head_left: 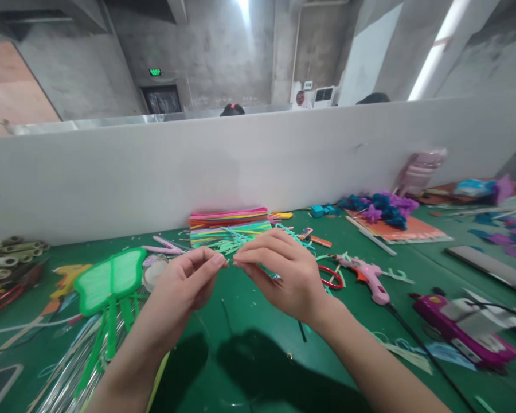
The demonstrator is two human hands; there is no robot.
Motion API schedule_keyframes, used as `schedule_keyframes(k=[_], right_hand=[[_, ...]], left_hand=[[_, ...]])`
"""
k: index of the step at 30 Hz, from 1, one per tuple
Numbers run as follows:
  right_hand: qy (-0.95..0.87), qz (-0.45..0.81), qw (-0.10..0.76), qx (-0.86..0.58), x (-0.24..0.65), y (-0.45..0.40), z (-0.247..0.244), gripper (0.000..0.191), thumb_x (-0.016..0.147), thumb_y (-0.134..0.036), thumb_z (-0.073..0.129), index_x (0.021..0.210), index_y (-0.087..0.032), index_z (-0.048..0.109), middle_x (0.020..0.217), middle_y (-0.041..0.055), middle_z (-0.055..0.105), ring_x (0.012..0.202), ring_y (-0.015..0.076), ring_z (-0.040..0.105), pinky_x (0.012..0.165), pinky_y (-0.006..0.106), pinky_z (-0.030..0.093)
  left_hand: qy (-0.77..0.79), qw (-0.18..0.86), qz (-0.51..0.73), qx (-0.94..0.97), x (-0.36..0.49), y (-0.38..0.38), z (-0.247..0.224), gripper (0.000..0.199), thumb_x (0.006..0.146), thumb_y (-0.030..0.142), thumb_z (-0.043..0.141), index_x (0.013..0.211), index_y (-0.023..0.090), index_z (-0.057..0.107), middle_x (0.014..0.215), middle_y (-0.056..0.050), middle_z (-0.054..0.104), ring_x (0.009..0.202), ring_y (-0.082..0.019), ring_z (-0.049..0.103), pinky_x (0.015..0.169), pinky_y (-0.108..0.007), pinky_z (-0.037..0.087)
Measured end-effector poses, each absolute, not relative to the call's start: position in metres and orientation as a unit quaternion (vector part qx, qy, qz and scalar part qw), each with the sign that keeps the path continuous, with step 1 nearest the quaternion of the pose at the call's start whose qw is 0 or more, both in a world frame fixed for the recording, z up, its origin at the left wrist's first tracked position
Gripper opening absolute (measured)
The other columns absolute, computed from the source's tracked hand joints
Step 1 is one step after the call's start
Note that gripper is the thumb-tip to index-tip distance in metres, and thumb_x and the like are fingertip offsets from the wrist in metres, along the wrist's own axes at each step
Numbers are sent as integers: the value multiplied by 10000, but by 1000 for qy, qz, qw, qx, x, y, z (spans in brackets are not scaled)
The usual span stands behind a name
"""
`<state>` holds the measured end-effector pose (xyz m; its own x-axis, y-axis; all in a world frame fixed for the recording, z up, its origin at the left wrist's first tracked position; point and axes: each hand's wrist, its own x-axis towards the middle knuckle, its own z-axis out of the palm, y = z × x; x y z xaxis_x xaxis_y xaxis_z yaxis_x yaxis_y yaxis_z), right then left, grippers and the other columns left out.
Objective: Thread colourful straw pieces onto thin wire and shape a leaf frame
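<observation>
My left hand and my right hand are raised over the middle of the green table, fingertips almost meeting. Each has its thumb and fingers pinched together. Whatever lies between the fingertips is too small or hidden to make out. Behind them is a stack of colourful pipe cleaners, pink and red on top, pale green and yellow below. A green butterfly-like shape with hanging strips lies left of my left hand. To the right of my right hand is a pink glue gun with an orange trigger.
A white partition stands behind the green table. At left are a yellow glue gun and bamboo-like tubes. On the right are a magenta power strip, its cables, and purple and blue flower pieces.
</observation>
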<state>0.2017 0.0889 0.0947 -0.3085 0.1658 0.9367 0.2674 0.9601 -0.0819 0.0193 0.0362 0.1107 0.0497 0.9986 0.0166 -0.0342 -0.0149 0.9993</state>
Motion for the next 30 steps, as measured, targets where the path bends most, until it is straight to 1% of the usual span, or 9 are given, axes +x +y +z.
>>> schedule_keyframes(k=[2,4,5,7,11,16,20,24,30], right_hand=[[-784,-53,600,-152,203,89,95,79,889,-111,653,897,-185,678,866,36,747,794,154,670,729,327,540],[-765,-45,619,-172,204,89,95,77,888,-115,654,887,-188,679,865,38,737,798,149,672,724,316,548],[-762,-39,621,-181,205,89,95,80,888,-117,652,884,-192,679,863,36,731,799,146,670,726,312,552],[-763,-34,614,-198,206,88,96,77,885,-126,651,883,-198,679,857,30,725,799,146,665,731,313,554],[-762,-65,607,-216,205,88,95,48,869,-156,679,844,-196,674,815,27,723,764,154,652,711,322,535],[-735,-118,627,-230,203,88,93,119,858,-165,701,771,-216,639,748,7,722,715,158,636,677,326,499],[-734,-139,620,-239,205,88,93,96,862,-178,702,802,-226,644,782,-2,738,734,161,637,690,331,485],[-751,-157,599,-228,207,88,95,84,849,-165,713,852,-224,653,837,-4,753,759,165,633,703,336,477],[-719,-173,622,-259,203,90,93,107,863,-190,708,799,-231,632,768,-10,744,737,171,628,719,352,454]], left_hand=[[470,495,517,516,19,37,111,293,870,468,683,838,182,631,599,68,455,468,-37,366,443,-154,291],[475,453,541,526,18,38,111,261,870,447,686,898,189,667,703,35,575,555,-63,527,536,-175,426],[480,430,551,530,17,38,112,249,865,435,694,901,190,673,736,25,607,601,-82,578,591,-195,472],[488,399,559,539,16,38,111,235,852,417,710,869,185,676,732,18,633,633,-107,621,645,-222,510],[491,398,546,549,17,38,110,230,845,407,716,845,179,686,709,5,662,617,-123,633,621,-234,520],[492,391,529,570,19,37,109,219,845,392,716,817,176,691,706,-13,692,603,-129,638,620,-245,522],[496,395,527,565,18,39,109,225,836,402,726,828,178,698,726,-20,707,592,-125,641,609,-240,517],[491,407,534,555,19,39,111,233,823,404,740,818,175,700,699,-8,701,538,-101,619,579,-218,496],[478,420,538,553,21,38,111,224,833,395,733,825,173,701,719,-21,706,569,-120,633,584,-235,516]])
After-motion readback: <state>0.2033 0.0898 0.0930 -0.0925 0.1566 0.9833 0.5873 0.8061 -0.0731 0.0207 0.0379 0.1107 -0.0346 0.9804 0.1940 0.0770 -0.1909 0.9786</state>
